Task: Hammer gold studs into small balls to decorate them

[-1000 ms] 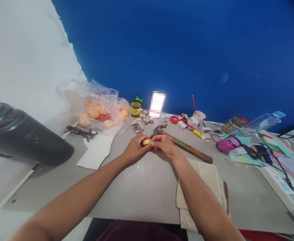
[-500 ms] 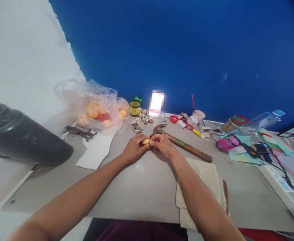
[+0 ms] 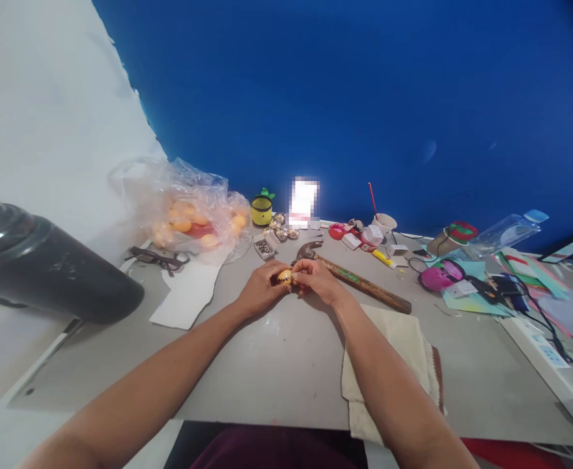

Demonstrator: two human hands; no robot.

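My left hand is wrapped round a small yellow ball with dark and shiny studs on it, above the grey table. The fingertips of my right hand are pinched together at the ball's right side; anything tiny between them is too small to make out. Just behind the hands lies a hammer, its head partly hidden. A small open box of metal studs stands behind my left hand, with several studded balls beyond it.
A plastic bag of orange balls, glasses and a large dark bottle are on the left. A folded cloth lies under my right forearm. Rightward are a cup, a pink pouch, cables and a power strip.
The view has shifted very slightly. Both hands stay at the yellow ball, which appears turned a little.
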